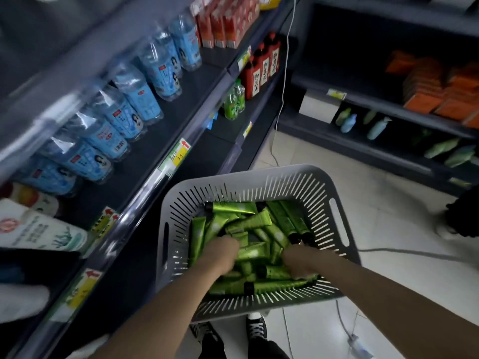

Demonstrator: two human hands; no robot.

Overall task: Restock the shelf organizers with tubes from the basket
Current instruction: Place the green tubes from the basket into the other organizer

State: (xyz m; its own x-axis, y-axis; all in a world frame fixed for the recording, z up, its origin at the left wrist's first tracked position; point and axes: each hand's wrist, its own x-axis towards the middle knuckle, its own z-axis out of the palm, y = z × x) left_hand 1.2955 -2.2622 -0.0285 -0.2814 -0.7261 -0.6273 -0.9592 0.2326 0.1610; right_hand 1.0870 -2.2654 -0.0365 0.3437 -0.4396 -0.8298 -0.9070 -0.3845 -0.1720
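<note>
Both hands are down inside the grey slotted basket [259, 193] at lower centre of the frame, buried among a loose heap of green tubes [248, 224] with dark caps. The left hand [220, 252] is seen from the back, its fingers tucked under the tubes and out of sight, so whether it has closed on one cannot be told. The right hand [300, 263] is curled with its fingers also sunk into the pile; it looks bunched around tubes, but the grip itself is hidden. The basket's near rim is partly covered by both forearms. Along the left of the frame a dark shelf [166, 141] carries a row of blue-labelled water bottles [155, 71], smeared by motion blur toward the lower left. Red bottles [261, 71] stand at upper centre. The organizers cannot be made out. Black sneakers [255, 330] show at the bottom edge, partly cut off.
</note>
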